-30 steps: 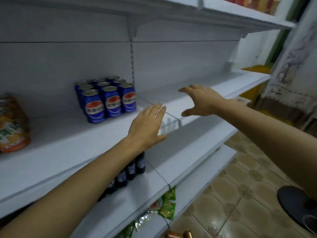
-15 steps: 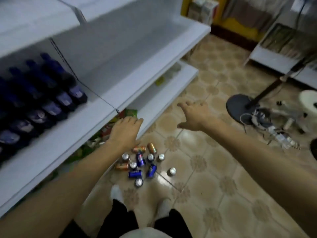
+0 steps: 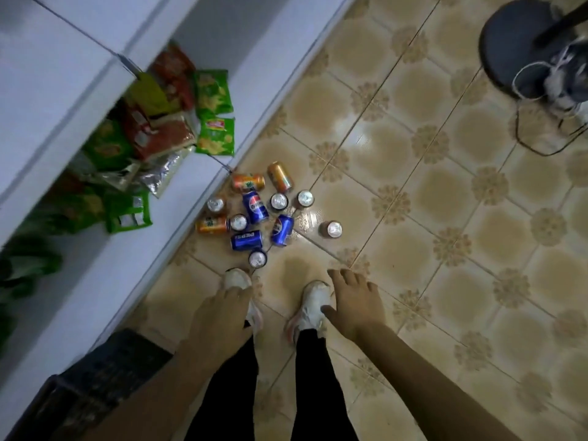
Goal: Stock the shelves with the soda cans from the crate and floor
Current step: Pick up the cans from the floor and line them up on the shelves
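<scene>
Soda cans (image 3: 259, 214): clustered on tiled floor (image 3: 445, 218) just ahead of white shoes (image 3: 313, 302), beside bottom shelf (image 3: 133, 249) edge.
Upright: silver tops up, nearest one (image 3: 257, 258) by left shoe.
Lying: blue cans, long axes mixed; "PEPSI" can (image 3: 247, 240) lies crosswise; orange cans (image 3: 248, 182) at far side.
Left hand (image 3: 219, 323): palm down, fingers relaxed, holding nothing.
Right hand (image 3: 354, 305): fingers spread, empty.
Crate (image 3: 105, 374): dark, lower left.
Snack bags (image 3: 178, 122): green, red; print unreadable.

Both hands hang empty, fingers spread: left hand (image 3: 219, 316), right hand (image 3: 353, 302). Ahead of them, blue and orange aluminium soda cans (image 3: 254, 218) litter the beige tiled floor (image 3: 445, 218).
</scene>
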Motion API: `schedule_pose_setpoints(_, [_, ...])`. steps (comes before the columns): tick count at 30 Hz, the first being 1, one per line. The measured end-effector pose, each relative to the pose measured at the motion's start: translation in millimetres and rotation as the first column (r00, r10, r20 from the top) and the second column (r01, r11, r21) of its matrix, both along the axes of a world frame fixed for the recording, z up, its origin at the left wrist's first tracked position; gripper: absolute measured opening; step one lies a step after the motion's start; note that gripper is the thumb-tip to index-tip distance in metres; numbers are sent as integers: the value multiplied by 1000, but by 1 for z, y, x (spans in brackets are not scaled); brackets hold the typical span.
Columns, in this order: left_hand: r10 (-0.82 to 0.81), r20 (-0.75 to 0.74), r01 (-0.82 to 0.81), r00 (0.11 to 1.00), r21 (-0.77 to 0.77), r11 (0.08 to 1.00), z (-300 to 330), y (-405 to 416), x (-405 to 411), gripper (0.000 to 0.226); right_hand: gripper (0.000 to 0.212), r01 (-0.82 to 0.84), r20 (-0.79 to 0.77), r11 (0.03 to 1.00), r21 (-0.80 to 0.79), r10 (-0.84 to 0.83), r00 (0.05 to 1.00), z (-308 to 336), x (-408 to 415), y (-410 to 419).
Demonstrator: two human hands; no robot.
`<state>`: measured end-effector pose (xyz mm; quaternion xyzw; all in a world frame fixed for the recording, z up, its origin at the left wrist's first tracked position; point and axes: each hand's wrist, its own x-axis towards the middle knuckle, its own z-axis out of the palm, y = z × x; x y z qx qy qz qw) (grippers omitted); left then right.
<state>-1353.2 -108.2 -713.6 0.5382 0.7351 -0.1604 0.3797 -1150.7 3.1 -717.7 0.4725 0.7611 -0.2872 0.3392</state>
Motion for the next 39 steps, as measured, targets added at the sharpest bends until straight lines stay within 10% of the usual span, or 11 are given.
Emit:
schedule_pose_setpoints(6, [253,122,-246,960,-65,967,-104,17,6,51,62,30,32,999,-33,-29,999,-92,-18,-6])
schedule_pose_setpoints(11, [689,342,-700,639,-114,705,-220,62,29,48,59,334,-14,933,-135,-339,941,-203,-44,11])
schedule_pose_setpoints(25, [862,129,-872,490,64,486,-456,123,73,59,75,699,-172,683,-211,-730,662,-461,-101,69])
schedule_pose_setpoints(32, [818,223,-838,530,-14,546,-437,115,54,62,63,809,-167,511,-292,-860,483,-435,-103,66])
schedule_pose_setpoints(39, [739,290,-731,608,-160,664,-267,100,63,78,56,841,-105,405,-359,-913,395,-264,-62,53])
